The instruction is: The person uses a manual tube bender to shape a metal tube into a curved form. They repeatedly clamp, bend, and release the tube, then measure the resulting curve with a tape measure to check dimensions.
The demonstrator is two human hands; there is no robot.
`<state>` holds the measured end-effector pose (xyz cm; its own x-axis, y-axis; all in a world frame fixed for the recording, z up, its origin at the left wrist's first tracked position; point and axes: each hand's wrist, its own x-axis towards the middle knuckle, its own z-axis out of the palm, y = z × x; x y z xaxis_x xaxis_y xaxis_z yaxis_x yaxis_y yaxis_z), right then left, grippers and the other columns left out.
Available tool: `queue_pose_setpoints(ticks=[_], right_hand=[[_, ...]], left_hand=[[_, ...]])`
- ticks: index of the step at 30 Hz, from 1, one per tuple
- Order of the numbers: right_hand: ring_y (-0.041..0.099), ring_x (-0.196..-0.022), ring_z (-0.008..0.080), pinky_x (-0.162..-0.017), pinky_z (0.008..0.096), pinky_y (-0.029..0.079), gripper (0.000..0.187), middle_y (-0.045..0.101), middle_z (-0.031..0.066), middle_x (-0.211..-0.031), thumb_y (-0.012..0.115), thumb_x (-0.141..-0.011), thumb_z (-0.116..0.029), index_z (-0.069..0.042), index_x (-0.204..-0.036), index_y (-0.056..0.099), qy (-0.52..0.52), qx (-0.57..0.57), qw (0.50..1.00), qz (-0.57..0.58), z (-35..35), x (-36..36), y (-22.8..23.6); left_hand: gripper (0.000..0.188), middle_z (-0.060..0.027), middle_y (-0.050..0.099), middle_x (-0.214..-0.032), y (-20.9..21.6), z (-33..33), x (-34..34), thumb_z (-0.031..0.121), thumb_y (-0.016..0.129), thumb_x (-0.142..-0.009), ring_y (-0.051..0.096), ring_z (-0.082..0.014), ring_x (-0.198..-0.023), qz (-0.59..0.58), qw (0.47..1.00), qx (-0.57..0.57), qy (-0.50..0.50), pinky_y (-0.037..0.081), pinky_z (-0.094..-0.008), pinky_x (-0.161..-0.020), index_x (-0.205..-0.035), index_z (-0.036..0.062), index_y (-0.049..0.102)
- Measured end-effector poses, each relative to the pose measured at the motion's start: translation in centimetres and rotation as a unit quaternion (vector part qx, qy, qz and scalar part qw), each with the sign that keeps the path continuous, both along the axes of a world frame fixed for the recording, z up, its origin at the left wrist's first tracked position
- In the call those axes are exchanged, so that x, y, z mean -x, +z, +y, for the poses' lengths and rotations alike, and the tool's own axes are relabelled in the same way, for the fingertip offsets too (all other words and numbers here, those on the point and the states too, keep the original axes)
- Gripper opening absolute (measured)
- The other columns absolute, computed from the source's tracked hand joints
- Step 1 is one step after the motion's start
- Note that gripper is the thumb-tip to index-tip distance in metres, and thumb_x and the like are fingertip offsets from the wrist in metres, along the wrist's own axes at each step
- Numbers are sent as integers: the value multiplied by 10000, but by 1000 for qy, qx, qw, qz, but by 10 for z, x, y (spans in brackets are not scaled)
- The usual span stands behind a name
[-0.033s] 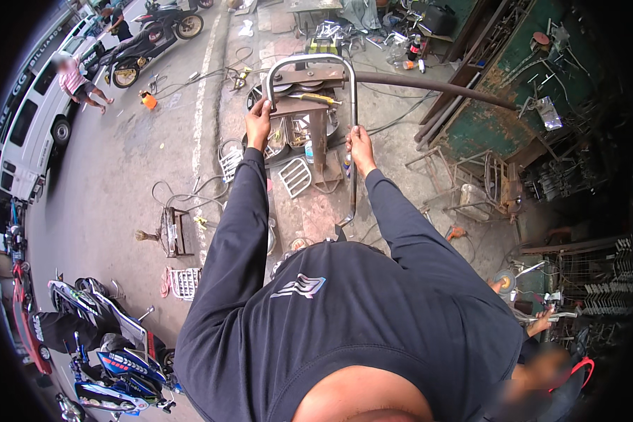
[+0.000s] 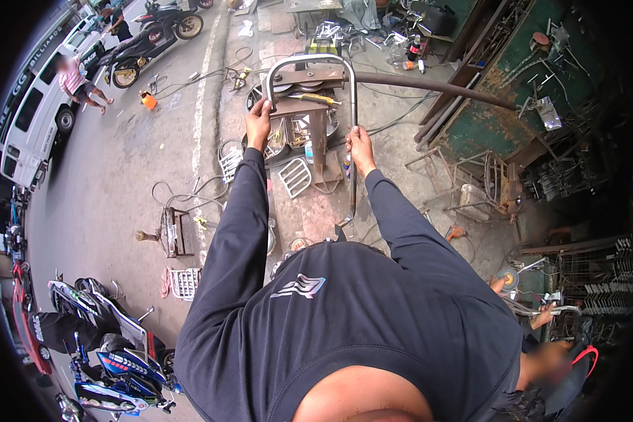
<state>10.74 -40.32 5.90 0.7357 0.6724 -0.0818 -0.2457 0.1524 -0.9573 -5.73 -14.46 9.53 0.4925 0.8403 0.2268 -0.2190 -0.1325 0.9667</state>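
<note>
A shiny metal tube (image 2: 354, 91) bent into a U arches over a rusty steel bending stand (image 2: 319, 141). My left hand (image 2: 258, 125) grips the end of the tube's short leg. Partway down the long leg, my right hand (image 2: 361, 149) is closed around the tube, whose lower end bends near my waist. Under the arch lies a yellow-handled tool (image 2: 313, 98) on the stand's top. A long brown pipe (image 2: 429, 84) runs from the stand off to the right. Round trays (image 2: 278, 144) with small parts sit beneath.
Small metal racks (image 2: 295, 177) and cables lie about the stand. At right are a rusty metal frame (image 2: 496, 183) and a green worn panel (image 2: 485, 116). Parked motorcycles (image 2: 123, 373) stand at lower left. A co-worker's hand (image 2: 543, 316) holds metal tubing at lower right.
My hands and the bent tube have not visibly moved. The white van on the street has shifted slightly. At lower right the co-worker's head and hand have moved a little.
</note>
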Motion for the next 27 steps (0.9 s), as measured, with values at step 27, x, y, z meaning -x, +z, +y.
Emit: queue_pose_setpoints(ticks=[27], right_hand=[[429, -615, 57, -561, 207, 392, 328, 483, -35, -783, 424, -1098, -349, -57, -1157, 560, 1, -7, 1000, -11, -4, -2, 0]], left_hand=[[388, -107, 731, -1127, 11, -11, 0, 227, 636, -1010, 648, -143, -1025, 4, 1000, 9, 6, 481, -287, -938, -1293, -38, 634]])
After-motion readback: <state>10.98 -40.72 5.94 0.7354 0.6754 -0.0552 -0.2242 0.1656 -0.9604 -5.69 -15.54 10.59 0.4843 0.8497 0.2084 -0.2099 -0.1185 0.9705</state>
